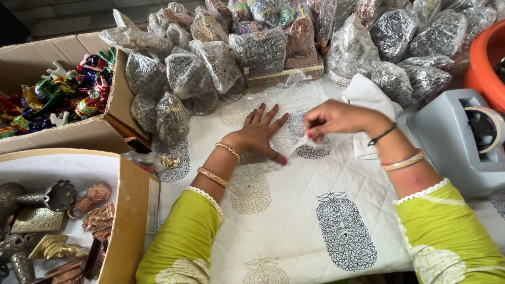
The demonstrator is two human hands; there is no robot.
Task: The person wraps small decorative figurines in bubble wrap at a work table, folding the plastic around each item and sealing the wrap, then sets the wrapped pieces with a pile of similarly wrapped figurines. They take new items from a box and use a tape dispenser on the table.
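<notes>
My left hand [258, 132] lies flat, fingers spread, pressing a sheet of clear bubble wrap [286, 108] onto the white quilted cloth [294, 210] with printed motifs. My right hand [336, 120] pinches a corner of the same wrap between thumb and fingers, pulling it over toward the left hand. Whatever sits under the wrap beneath my left palm is hidden. Both wrists carry bangles, and both sleeves are yellow-green.
A heap of bubble-wrapped bundles [210, 68] fills the back. One cardboard box [68, 137] at left holds colourful painted figurines, another [131, 210] holds metal figures. A grey tape dispenser [463, 139] stands at right beside an orange tub [481, 63].
</notes>
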